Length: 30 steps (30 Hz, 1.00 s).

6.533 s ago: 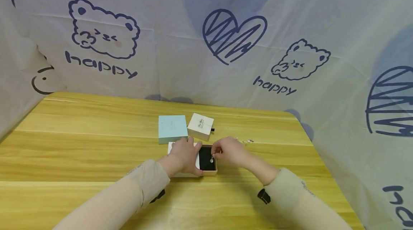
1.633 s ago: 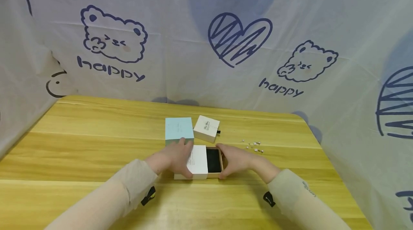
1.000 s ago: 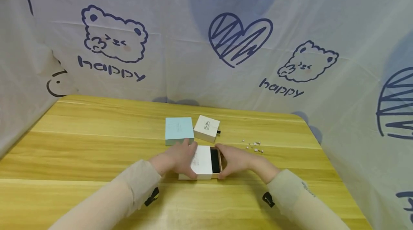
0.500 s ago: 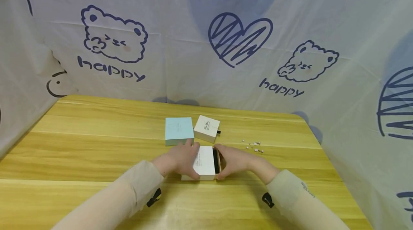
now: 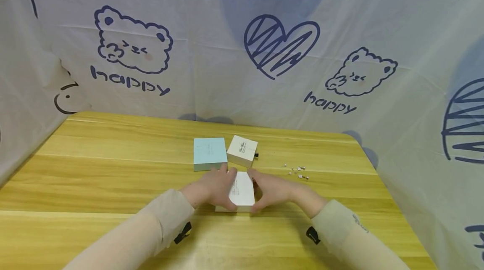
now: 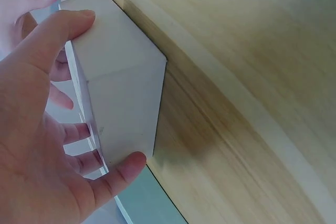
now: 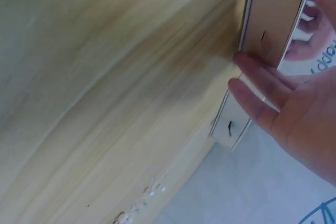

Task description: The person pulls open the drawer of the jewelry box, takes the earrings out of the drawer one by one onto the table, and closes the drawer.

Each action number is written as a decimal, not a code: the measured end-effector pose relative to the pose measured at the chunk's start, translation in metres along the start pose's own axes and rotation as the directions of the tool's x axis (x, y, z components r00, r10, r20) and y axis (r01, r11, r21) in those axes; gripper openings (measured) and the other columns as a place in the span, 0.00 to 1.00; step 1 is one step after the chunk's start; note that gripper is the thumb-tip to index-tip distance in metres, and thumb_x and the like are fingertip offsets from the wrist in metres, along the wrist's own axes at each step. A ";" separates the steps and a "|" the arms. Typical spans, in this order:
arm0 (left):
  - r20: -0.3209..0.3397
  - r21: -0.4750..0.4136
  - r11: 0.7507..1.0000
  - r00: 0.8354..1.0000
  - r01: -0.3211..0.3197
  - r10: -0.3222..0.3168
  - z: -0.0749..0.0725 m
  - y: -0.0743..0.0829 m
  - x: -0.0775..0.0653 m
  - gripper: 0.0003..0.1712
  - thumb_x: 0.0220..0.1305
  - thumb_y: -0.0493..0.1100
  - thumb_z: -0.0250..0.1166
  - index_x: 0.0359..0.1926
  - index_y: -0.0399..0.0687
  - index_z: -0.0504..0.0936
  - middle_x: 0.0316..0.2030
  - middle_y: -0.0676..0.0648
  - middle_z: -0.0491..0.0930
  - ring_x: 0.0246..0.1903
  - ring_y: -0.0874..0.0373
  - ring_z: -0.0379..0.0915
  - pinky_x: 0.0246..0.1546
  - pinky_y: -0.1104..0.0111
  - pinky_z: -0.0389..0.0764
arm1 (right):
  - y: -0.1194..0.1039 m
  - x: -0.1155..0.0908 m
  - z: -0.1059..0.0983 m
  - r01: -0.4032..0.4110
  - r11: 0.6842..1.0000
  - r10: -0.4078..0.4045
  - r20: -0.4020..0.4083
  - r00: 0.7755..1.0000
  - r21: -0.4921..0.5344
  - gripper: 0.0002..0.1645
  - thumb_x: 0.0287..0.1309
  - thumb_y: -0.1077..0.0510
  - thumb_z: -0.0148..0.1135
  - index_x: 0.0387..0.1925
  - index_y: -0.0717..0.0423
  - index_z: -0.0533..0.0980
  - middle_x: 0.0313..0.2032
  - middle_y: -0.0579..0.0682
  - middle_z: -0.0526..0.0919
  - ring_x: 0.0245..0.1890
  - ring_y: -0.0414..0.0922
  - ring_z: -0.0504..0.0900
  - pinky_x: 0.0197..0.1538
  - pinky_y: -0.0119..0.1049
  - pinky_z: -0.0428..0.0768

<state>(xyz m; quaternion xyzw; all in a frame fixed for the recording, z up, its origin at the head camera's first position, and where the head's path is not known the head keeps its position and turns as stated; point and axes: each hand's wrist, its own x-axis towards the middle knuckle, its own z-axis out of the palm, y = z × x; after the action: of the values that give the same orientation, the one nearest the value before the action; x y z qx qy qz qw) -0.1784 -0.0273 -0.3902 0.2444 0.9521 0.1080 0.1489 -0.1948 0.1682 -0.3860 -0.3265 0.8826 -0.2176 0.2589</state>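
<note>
A white drawer-style gift box (image 5: 242, 190) with dark lettering lies on the table, between both hands. My left hand (image 5: 215, 186) grips its sleeve, thumb on the front side and fingers at the back, as the left wrist view shows on the white side wall (image 6: 128, 98). My right hand (image 5: 273, 189) spans the box's right end, thumb at the front corner and fingers at the back one. In the right wrist view, the tan drawer front (image 7: 273, 19) with a small slit sits inside the sleeve's rim. The drawer's black inside is hidden.
Behind the white box stand a light blue box (image 5: 209, 151) and a smaller cream box (image 5: 242, 150) with a black pull tab. Several small pieces of jewellery (image 5: 299, 169) lie to the right on the wooden table (image 5: 113, 169). A printed cloth (image 5: 211, 64) hangs behind.
Earlier my right hand held a small shiny piece of jewellery over the open black drawer. Since then the sleeve has slid right over the drawer, covering the black strip. More jewellery pieces now show at right.
</note>
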 end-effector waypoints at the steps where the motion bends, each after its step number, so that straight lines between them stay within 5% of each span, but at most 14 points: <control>1: -0.007 -0.005 1.000 1.000 -0.004 0.004 0.000 0.000 0.000 0.53 0.37 0.61 0.74 0.61 0.41 0.63 0.53 0.37 0.68 0.41 0.46 0.71 0.40 0.59 0.79 | -0.001 0.000 0.001 0.014 1.000 -0.014 0.001 1.000 0.002 0.49 0.41 0.51 0.75 0.61 0.61 0.58 0.46 0.46 0.75 0.47 0.40 0.74 0.53 0.37 0.74; 6: -0.041 -0.030 1.000 0.999 -0.005 0.003 0.004 0.001 0.002 0.55 0.38 0.61 0.74 0.64 0.40 0.62 0.57 0.36 0.65 0.44 0.45 0.71 0.42 0.58 0.79 | -0.002 0.000 0.001 -0.004 0.998 0.002 -0.025 1.000 -0.056 0.44 0.46 0.52 0.72 0.61 0.60 0.61 0.47 0.46 0.75 0.44 0.39 0.73 0.50 0.36 0.73; 10: -0.075 -0.036 0.999 0.997 0.003 -0.006 0.006 0.001 0.003 0.55 0.41 0.60 0.73 0.64 0.37 0.60 0.61 0.33 0.59 0.47 0.42 0.71 0.44 0.57 0.79 | -0.003 -0.001 0.000 -0.058 0.994 0.053 -0.046 0.997 -0.097 0.50 0.48 0.53 0.70 0.66 0.67 0.55 0.56 0.54 0.74 0.52 0.44 0.74 0.56 0.40 0.72; 15: -0.115 -0.037 0.999 0.993 0.000 -0.005 0.007 0.000 0.004 0.49 0.44 0.58 0.73 0.60 0.34 0.63 0.57 0.32 0.61 0.42 0.44 0.72 0.41 0.59 0.79 | -0.002 0.002 0.000 -0.095 0.987 0.086 -0.069 0.994 -0.133 0.53 0.49 0.53 0.69 0.69 0.69 0.51 0.63 0.61 0.68 0.61 0.50 0.70 0.62 0.44 0.69; 30: -0.146 0.044 0.999 0.989 -0.002 0.009 0.012 -0.001 0.007 0.43 0.47 0.60 0.70 0.54 0.35 0.67 0.48 0.38 0.64 0.37 0.49 0.71 0.36 0.62 0.79 | 0.000 0.006 -0.003 -0.126 0.978 0.118 -0.060 0.991 -0.169 0.53 0.51 0.52 0.67 0.69 0.68 0.49 0.65 0.63 0.64 0.64 0.52 0.67 0.64 0.45 0.67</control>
<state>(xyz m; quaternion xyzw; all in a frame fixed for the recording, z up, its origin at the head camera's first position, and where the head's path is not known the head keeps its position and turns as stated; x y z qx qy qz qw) -0.1802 -0.0229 -0.4036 0.2416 0.9619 0.1051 0.0729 -0.1999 0.1649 -0.3857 -0.2873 0.9226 -0.1322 0.2208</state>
